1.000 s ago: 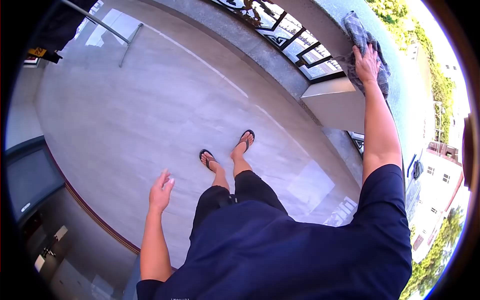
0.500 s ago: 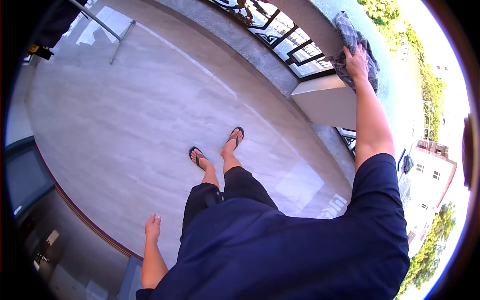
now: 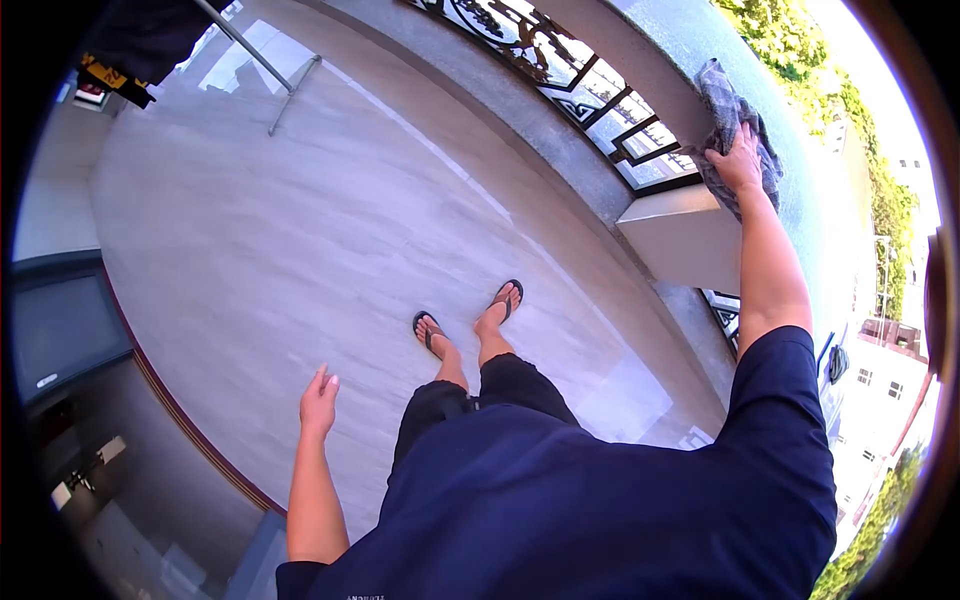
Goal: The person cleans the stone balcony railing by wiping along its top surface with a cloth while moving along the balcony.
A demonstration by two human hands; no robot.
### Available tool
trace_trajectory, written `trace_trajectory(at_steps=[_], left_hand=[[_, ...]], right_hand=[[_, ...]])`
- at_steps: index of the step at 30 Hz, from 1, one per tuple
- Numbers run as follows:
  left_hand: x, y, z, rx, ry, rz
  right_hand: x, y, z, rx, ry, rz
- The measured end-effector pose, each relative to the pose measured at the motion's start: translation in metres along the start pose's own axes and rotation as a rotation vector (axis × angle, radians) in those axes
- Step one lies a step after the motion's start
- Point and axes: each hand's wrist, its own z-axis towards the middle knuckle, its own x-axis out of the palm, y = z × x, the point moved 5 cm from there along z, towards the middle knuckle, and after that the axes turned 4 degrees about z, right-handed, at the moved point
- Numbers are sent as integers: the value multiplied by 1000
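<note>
A dark grey checked cloth (image 3: 722,100) lies bunched over the inner edge of the balcony wall's broad top (image 3: 665,45). On it rests my right hand (image 3: 740,160), arm stretched out, fingers gripping the fabric and pressing it to the ledge. Part of the cloth hangs down the wall's inner side. Low at my left side, over the pale floor, hangs my left hand (image 3: 319,402). It holds nothing, its thumb and fingers a little apart, and touches no surface.
Black ornamental metalwork (image 3: 560,65) fills the openings below the ledge. A metal-legged rack (image 3: 250,50) with dark cloth stands at the upper left. A dark red door sill (image 3: 185,420) borders the glossy tiled floor (image 3: 250,250). Trees and buildings lie beyond the wall.
The whole view has shifted, with the scene now lower and further right. My left hand has risen and reaches further forward. My right hand stays on the cloth at nearly the same spot.
</note>
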Motion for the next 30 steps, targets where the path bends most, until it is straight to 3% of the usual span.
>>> trace_trajectory(at_steps=[4, 17, 30], left_hand=[[-3, -11, -3, -2, -16, 30], [57, 132, -43, -184, 57, 109], [60, 72, -45, -112, -37, -53]], right_hand=[[1, -4, 6, -27, 42, 21], [-7, 7, 6, 21, 141, -31], [-24, 19, 16, -13, 253, -82]])
